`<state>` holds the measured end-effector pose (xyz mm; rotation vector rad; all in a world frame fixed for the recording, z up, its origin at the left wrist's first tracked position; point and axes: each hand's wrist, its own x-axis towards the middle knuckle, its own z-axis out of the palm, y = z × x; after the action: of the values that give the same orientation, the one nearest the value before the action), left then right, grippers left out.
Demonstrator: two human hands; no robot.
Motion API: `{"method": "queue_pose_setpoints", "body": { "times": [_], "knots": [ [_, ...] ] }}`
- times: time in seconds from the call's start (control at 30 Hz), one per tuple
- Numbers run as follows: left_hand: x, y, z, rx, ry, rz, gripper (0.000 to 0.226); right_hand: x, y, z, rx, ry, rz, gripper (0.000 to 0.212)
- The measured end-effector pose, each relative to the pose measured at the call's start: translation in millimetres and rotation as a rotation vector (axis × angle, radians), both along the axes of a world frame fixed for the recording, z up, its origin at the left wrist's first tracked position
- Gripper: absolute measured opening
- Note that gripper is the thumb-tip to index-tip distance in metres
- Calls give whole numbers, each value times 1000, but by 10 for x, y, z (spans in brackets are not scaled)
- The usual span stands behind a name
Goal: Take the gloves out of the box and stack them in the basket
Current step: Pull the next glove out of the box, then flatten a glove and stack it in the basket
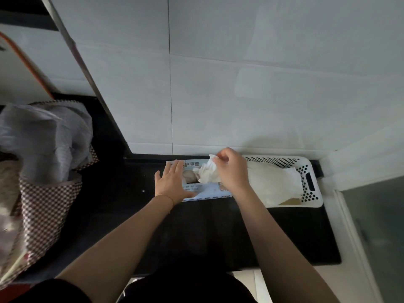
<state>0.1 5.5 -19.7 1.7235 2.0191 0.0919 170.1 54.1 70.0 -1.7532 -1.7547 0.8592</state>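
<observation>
The left hand (172, 182) lies flat and open on the box (205, 191), steadying it on the counter (196, 232). The right hand (231, 169) pinches 1 glove (208, 171) half out of the opening; the basket (314, 193) with stacked gloves (273, 182) sits at 3 o'clock. A sharp pull could tear it or drag out extras.

White gloves (273, 182); white basket (314, 200) dotted with dark holes; pale blue box (209, 191); black tabletop (218, 232); brown-and-white checked bag (43, 206) left of the hands.

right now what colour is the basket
White with round perforations, basket, seen in the head view.
</observation>
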Motion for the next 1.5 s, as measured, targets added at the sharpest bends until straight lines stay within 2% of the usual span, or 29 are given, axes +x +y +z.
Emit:
{"method": "queue_pose_setpoints", "body": {
  "times": [0.1, 0.27, 0.37, 0.43, 0.47, 0.53, 0.6, 0.67, 0.77, 0.87, 1.0, 1.07, 1.13, 1.23, 1.3, 1.43, 1.5],
  "knots": [
    [21, -14, 25, -13, -3, -4, 117, -61, -103, 29, -22, 23, 27, 10],
    [4, -15, 6, -1, -31, 3, 119, -186, -228, 45, -125, -5, 221, 5],
    [-34, -27, 4, 10, -105, -10, 116, -68, -119, -2, -104, -48, 44, 15],
    [-79, -28, 27, 7, -135, -25, 111, 59, -25, -81, -91, -94, -109, 12],
    [-105, -22, 40, -1, -141, -33, 110, 93, -1, -126, -123, -89, -133, 8],
    [-140, -6, 69, -23, -132, -49, 110, 88, 14, -236, -273, -82, -62, 21],
    [-149, 3, 87, -42, -117, -61, 111, 28, -19, -367, -356, -243, 86, 24],
    [-128, 7, 90, -50, -92, -67, 112, -13, -54, -482, -313, -411, 130, 17],
    [-121, 3, 84, -46, -71, -55, 110, -84, -101, -509, -216, -466, 129, 37],
    [-129, -3, 69, -43, -82, -44, 110, -156, -129, -503, -184, -394, 203, 38],
    [-138, -17, 64, -51, -91, -29, 112, -130, -107, -433, -179, -220, 156, 23],
    [-140, -14, 68, -55, -95, -31, 111, -40, -57, -322, -167, -94, 53, 18],
    [-133, -12, 71, -56, -98, -29, 112, 114, 46, -204, -120, 25, -144, 15],
    [-136, -26, 76, -56, -97, -26, 111, 289, 185, -136, -69, 8, -289, 31],
    [-135, -30, 72, -56, -97, -27, 111, 260, 216, -114, -104, 20, -253, 33],
    [-133, -20, 86, -65, -98, -27, 112, 122, 171, -76, -154, 208, -263, 39],
    [-136, -19, 91, -76, -97, -27, 112, 47, 105, -81, -183, 160, -166, 42]
  ]
}}
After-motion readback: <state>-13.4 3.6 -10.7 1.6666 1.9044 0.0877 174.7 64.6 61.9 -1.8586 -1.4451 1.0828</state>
